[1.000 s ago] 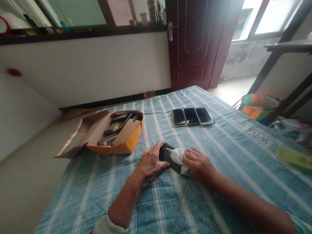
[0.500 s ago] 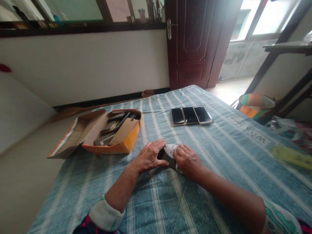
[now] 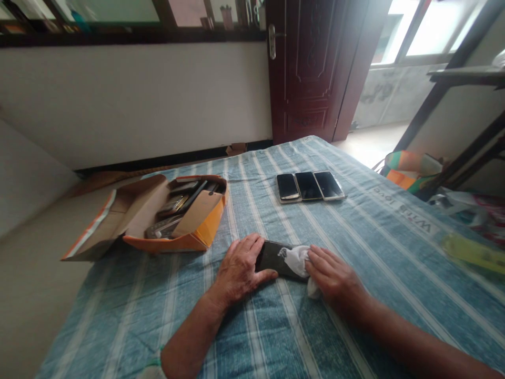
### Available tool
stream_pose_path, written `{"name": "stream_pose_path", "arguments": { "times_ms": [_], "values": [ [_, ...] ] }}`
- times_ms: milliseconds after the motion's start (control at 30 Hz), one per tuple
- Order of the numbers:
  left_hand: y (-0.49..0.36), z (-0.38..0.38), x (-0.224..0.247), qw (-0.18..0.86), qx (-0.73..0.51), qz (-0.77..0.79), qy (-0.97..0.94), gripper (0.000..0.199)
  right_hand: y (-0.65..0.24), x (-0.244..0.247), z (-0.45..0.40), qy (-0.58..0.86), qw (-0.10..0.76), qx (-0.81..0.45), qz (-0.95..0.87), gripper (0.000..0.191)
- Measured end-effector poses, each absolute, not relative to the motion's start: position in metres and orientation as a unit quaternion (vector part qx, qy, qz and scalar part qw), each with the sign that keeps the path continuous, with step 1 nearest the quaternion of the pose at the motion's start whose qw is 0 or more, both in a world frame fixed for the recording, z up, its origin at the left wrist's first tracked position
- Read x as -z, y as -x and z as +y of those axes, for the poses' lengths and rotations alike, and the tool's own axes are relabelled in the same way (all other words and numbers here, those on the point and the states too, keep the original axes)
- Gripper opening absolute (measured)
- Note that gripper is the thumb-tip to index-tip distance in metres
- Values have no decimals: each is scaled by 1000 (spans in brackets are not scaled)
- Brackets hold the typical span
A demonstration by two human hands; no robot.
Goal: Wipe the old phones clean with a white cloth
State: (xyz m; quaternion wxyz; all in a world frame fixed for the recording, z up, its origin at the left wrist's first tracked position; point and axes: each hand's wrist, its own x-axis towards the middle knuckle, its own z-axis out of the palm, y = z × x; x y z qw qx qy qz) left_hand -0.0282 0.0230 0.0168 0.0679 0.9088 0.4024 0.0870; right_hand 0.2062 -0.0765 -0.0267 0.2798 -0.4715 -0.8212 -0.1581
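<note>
A dark phone [image 3: 275, 256] lies on the striped bed cover, tilted slightly down to the right. My left hand [image 3: 243, 263] grips its left end, with the thumb along the near edge and the fingers at the far edge. Bunched under the fingers of my right hand [image 3: 335, 276] is a white cloth [image 3: 296, 259], pressed against the right part of the phone. The cloth hides that end of it. Beyond my hands, three phones [image 3: 310, 186] rest side by side with dark screens facing up.
To the left stands an open orange cardboard box [image 3: 209, 229] with several phones inside, its lid folded out left. The striped cover [image 3: 252, 210] spreads all around. A yellow packet [image 3: 473, 252] lies at the right edge. A door [image 3: 307, 79] stands behind.
My right hand has slid the white cloth to the right along the phone, uncovering more of its middle. My left hand keeps its grip at the left end. The view has shifted slightly.
</note>
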Motion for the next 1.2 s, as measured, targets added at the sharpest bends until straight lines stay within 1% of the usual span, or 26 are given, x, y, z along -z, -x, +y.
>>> {"name": "stream_pose_path", "arguments": {
  "times_ms": [200,267,433,533,600,733,867,1033,1200],
  "values": [
    [30,18,-7,24,-119,421,-899,58,-151,23,-38,466,263,134,-834,20],
    [31,16,-5,13,-126,425,-896,57,-145,23,-37,463,267,149,-832,23],
    [30,14,-6,9,-129,432,-893,60,-170,25,-67,453,284,192,-823,30],
    [28,13,-6,9,-127,434,-892,65,-180,25,-82,466,267,196,-820,31],
    [28,12,-6,8,-124,436,-891,66,-177,25,-82,470,257,206,-819,31],
    [29,11,-5,7,-121,438,-891,61,-154,27,-59,484,255,227,-805,29],
    [28,9,-7,1,-104,446,-889,62,-147,26,-39,494,248,209,-807,26],
    [27,9,-5,-22,-103,441,-891,66,-166,27,-63,476,274,218,-807,28],
    [27,8,2,-39,-128,431,-892,69,-174,32,-85,465,279,218,-812,28]
  ]
}}
